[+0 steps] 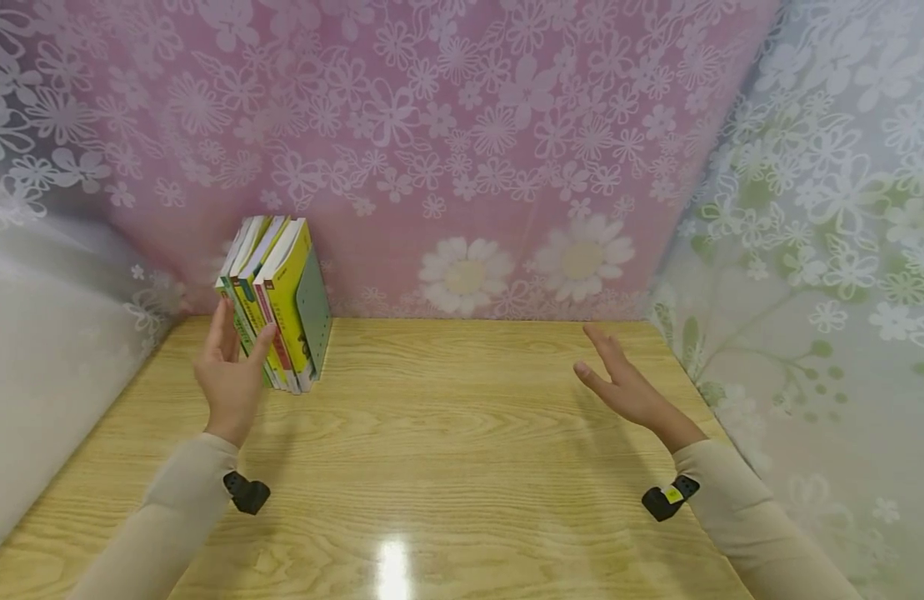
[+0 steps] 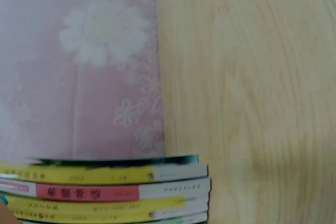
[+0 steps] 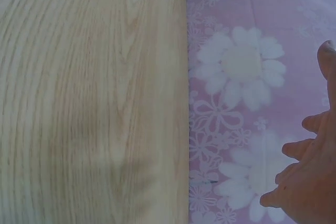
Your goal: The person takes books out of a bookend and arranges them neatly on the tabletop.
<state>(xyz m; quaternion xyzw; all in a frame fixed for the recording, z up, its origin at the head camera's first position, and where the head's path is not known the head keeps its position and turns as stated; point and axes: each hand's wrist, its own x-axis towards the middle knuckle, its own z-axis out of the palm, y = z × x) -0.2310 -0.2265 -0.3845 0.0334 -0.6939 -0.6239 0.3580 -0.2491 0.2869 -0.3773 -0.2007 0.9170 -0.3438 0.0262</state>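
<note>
1. Far left: I've got a white cloth (image 1: pixel 57 350) along the left edge of the surface (image 1: pixel 447 433). It stands near the row, so I count little room that way.
2. Left hand (image 1: pixel 232 375): fingers up and loosely bent, thumb held apart, gap toward the spines. I see nothing in its hold. Contact: can't tell; the left wrist view gives me only a bit of finger by the spines.
3. Books (image 1: pixel 279 304): row standing upright at the back left of the surface, just beyond the left hand and a touch to its right. I judge this the key relation. Spines face the hands, long axis of each runs up, row stacks left to right. Left hand is clearly the nearer one.
4. Green panel (image 1: pixel 313 304) sits flat against the row's right face. Looks like a bookend to me; can't confirm.
5. Middle: surface runs from the panel across to the right hand. I count that as the main room for moving. Back edge meets the pink cloth (image 1: pixel 439 150), so depth behind the row is short.
6. Right hand (image 1: pixel 630 396): fingers extended, thumb apart, holding nothing, well away from the books.
7. Far right: floral cloth (image 1: pixel 821 267) along the right edge, near the right forearm.
</note>
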